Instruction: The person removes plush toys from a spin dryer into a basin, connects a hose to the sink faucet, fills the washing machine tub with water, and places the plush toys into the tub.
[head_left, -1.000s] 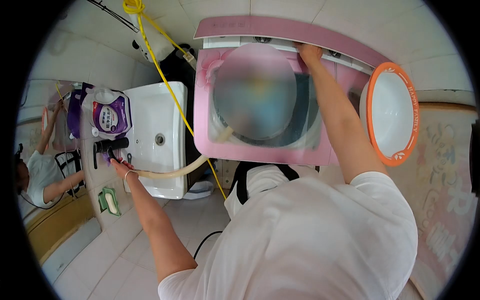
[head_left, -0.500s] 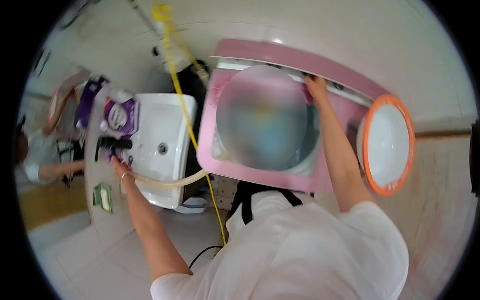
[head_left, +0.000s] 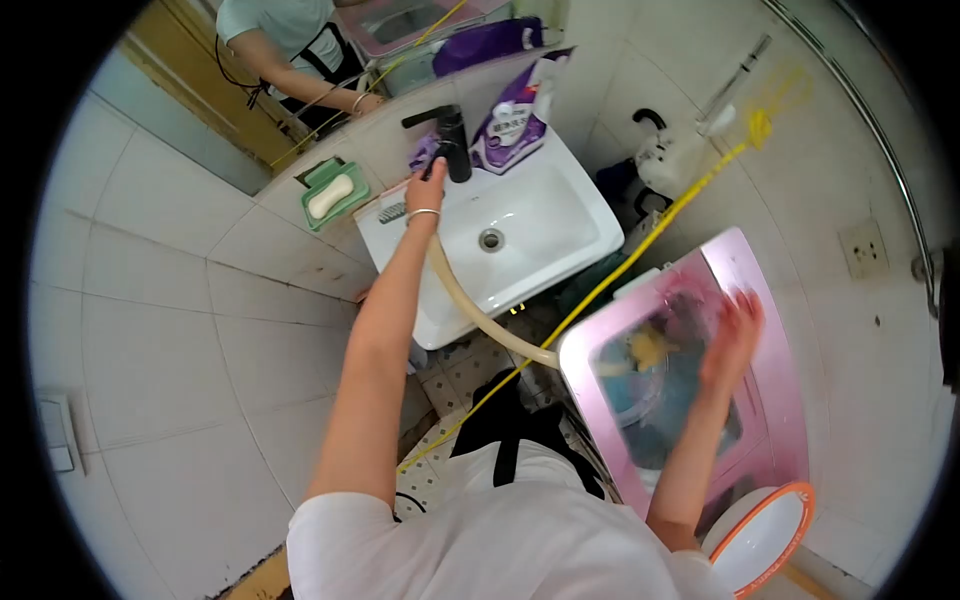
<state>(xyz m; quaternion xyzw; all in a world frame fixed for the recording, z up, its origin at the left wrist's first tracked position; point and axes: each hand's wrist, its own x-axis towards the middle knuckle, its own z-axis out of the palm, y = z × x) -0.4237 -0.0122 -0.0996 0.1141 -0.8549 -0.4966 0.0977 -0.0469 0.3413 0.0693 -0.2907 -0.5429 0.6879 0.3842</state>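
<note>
The rectangular white ceramic sink (head_left: pixel 570 225) is smooth and glossy, the squat black faucet (head_left: pixel 455 145) closer to satin. The curved beige plastic hose (head_left: pixel 480 318) looks smooth, with a dull sheen. The boxy pink washing machine (head_left: pixel 778 410) has a shiny casing and a see-through lid window (head_left: pixel 650 400). The oval green soap dish (head_left: pixel 357 192) appears plastic; the long tubular wall rail (head_left: pixel 845 82) is polished metal. The white short-sleeved shirt (head_left: pixel 490 550) is soft matt cloth.

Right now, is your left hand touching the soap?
No, the left hand is up at the black tap, while the soap lies in the green dish.
</note>
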